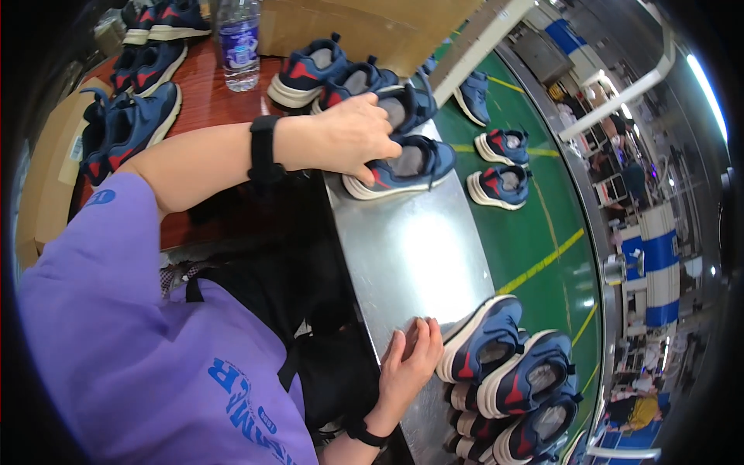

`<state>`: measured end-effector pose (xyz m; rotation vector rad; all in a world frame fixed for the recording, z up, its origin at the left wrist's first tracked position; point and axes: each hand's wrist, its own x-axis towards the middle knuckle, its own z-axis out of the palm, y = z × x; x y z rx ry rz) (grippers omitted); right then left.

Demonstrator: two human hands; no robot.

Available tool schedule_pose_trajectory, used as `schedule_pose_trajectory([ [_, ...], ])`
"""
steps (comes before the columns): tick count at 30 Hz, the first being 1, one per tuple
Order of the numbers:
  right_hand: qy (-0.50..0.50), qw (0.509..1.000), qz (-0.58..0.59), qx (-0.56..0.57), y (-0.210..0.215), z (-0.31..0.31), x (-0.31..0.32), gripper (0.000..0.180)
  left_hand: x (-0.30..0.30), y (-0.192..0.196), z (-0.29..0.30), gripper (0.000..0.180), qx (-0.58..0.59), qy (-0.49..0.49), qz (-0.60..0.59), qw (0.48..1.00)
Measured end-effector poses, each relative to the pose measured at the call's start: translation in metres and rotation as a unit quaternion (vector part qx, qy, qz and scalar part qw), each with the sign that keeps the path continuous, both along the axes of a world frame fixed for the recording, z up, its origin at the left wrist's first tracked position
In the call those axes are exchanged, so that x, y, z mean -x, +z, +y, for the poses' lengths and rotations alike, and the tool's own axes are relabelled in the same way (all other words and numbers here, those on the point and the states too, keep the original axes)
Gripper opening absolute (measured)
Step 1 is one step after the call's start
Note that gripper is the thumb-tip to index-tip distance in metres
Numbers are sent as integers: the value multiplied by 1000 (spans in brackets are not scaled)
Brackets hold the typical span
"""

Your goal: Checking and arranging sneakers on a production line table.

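Navy blue sneakers (403, 167) with red side patches, white soles, grey insoles. Silver metal plate (411, 256), green conveyor belt (535, 232) with yellow lines. Reddish-brown table (209, 101). Lilac shirt (116, 341) with blue print, black apron (310, 302), black wristbands (262, 151). Clear bottle (239, 43), blue label.

Lilac short-sleeved shirt (132, 341) with blue print, black apron (310, 310), black wristbands (263, 151) on both wrists.

You are in a shoe factory: rows of identical blue sneakers (502, 186) ride a green conveyor belt (542, 240) beside a steel worktable (411, 256) and cardboard boxes (372, 27).
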<state>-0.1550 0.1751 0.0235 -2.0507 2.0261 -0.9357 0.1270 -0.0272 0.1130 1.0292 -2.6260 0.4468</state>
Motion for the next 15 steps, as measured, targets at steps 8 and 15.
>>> schedule_pose_trajectory([
  [8, -1, 1000, -8, 10, -2, -2, -1, 35, 75, 9, 37, 36, 1, -64, 144, 988],
  [15, 9, 999, -36, 22, 0, -2, 5, 37, 214, -34, -68, 46, -30, 61, 205, 976],
])
